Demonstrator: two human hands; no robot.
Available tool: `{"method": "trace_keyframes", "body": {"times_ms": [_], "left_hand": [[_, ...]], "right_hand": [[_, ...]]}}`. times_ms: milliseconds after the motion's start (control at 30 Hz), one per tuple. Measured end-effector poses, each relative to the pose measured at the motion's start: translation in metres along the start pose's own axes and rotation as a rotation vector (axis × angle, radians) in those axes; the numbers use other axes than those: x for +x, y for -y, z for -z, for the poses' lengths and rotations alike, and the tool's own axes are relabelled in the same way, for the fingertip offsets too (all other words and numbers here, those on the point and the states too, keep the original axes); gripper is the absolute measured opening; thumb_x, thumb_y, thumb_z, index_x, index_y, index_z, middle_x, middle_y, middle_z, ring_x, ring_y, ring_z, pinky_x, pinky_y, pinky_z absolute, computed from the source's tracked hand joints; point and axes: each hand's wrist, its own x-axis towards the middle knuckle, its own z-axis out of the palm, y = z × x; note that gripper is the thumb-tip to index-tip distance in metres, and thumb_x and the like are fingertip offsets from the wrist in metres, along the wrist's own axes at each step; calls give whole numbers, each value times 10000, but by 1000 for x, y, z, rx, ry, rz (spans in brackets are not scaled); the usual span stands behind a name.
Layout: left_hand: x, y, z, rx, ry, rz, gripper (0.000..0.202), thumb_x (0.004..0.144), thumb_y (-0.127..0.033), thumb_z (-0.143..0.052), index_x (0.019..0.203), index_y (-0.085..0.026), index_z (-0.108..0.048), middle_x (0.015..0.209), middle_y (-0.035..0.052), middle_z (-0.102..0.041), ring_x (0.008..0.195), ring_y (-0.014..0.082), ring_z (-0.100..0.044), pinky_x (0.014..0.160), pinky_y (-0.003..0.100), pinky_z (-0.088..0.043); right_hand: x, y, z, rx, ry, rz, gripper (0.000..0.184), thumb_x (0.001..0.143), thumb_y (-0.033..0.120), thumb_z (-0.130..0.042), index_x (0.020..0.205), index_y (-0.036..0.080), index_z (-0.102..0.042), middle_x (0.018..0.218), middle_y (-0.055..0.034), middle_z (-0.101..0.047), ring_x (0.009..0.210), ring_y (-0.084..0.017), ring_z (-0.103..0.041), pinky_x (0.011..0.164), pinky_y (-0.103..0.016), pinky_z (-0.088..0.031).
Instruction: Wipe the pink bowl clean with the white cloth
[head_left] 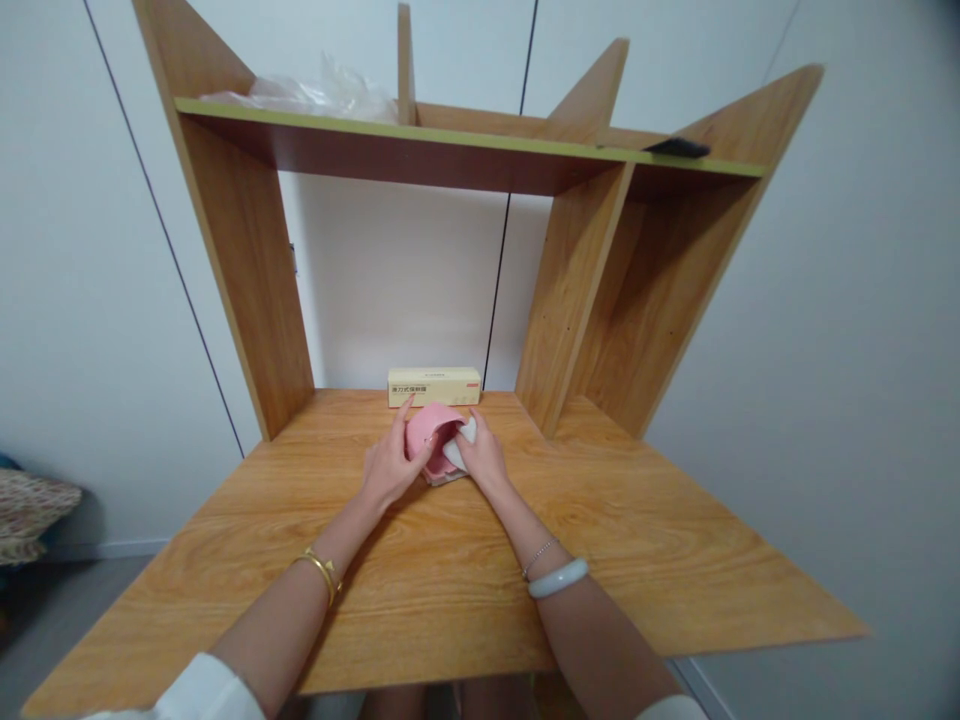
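Observation:
A pink, rounded, hollow item like a bowl (424,428) is tilted over the desk, its opening facing right. My left hand (394,458) grips it from the left, thumb over the near rim. In my right hand (481,452) is a small white item (459,446), perhaps a cloth or pad, held at the bowl's opening. My right fingertips are partly hidden behind it. Under the bowl lies a flat, light-coloured piece (448,478) whose kind I cannot make out. Just behind stands a long cream box (434,387) with dark printed characters.
The wooden desk (420,590) carries a shelf unit (450,150) along its back. A crumpled clear plastic bag (322,95) and a flat dark item (679,147) lie on the upper shelf. Upright panels border the work area left and right. Patterned fabric (34,505) sits at far left.

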Motion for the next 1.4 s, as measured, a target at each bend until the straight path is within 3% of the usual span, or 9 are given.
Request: {"method": "trace_keyframes", "body": {"times_ms": [100, 300, 433, 533, 733, 833, 967, 1167, 1400], "left_hand": [[0, 3, -4, -117, -10, 29, 786, 816, -502, -496, 1443, -203, -129, 1090, 106, -620, 863, 241, -642, 761, 376, -504], [1, 7, -21, -294, 26, -52, 881, 730, -454, -625, 1423, -171, -160, 1368, 159, -418, 1128, 264, -530, 933, 388, -446], [3, 10, -17, -306, -63, -9, 674, 759, -347, -566, 1366, -175, -326, 1322, 117, -485, 1170, 242, -497, 995, 386, -403], [2, 8, -9, -182, -25, -12, 606, 738, -300, -550, 1320, -194, -420, 1273, 93, -544, 1127, 258, -529, 981, 412, -413], [-1, 0, -3, -47, 16, -60, 577, 731, -347, -580, 1285, -232, -467, 1227, 74, -584, 1076, 265, -567, 944, 399, -441], [1, 3, -4, -94, 30, 1, 622, 758, -409, -566, 1332, -235, -399, 1135, 85, -618, 976, 258, -610, 872, 407, -476], [6, 11, -13, -342, 16, 82, 774, 800, -485, -515, 1424, -205, -153, 1119, 110, -589, 825, 194, -632, 750, 353, -515], [2, 12, -28, -469, 54, -7, 854, 754, -427, -609, 1409, -182, -119, 1330, 155, -438, 1080, 213, -549, 919, 354, -454], [7, 18, -19, -303, -39, 39, 635, 762, -323, -562, 1347, -180, -362, 1281, 114, -527, 1109, 239, -542, 949, 376, -442]], "right_hand": [[3, -3, -4, 112, -41, -11, 516, 837, 286, -485, 1336, 191, -393, 1141, -96, -627, 1049, -204, -580, 854, -291, -438], [3, -3, -7, 271, -37, 39, 408, 862, 282, -435, 1256, 174, -450, 1146, -78, -624, 1017, -158, -592, 854, -262, -440], [0, 4, 5, 1, -20, 10, 589, 824, 402, -531, 1347, 187, -366, 1081, -113, -647, 994, -232, -607, 810, -298, -442], [-3, 9, 13, -217, 25, 20, 673, 808, 447, -548, 1389, 199, -315, 994, -124, -669, 945, -276, -624, 772, -327, -438], [-3, 5, 9, -237, 83, 41, 636, 809, 427, -540, 1378, 226, -341, 1030, -104, -668, 965, -267, -619, 783, -326, -439], [-1, 0, 5, -115, 52, 38, 561, 815, 376, -533, 1340, 228, -402, 1089, -93, -654, 1016, -249, -601, 818, -314, -441], [1, -4, 0, 69, -23, 17, 476, 834, 284, -480, 1306, 236, -445, 1147, -65, -634, 1059, -205, -581, 859, -286, -440], [1, -3, -8, 236, -65, 52, 457, 856, 245, -409, 1311, 201, -422, 1226, -52, -590, 1069, -147, -570, 884, -252, -433], [-6, 10, 7, -141, -11, 1, 607, 831, 378, -513, 1385, 212, -330, 1041, -100, -667, 967, -244, -619, 802, -307, -443]]}}
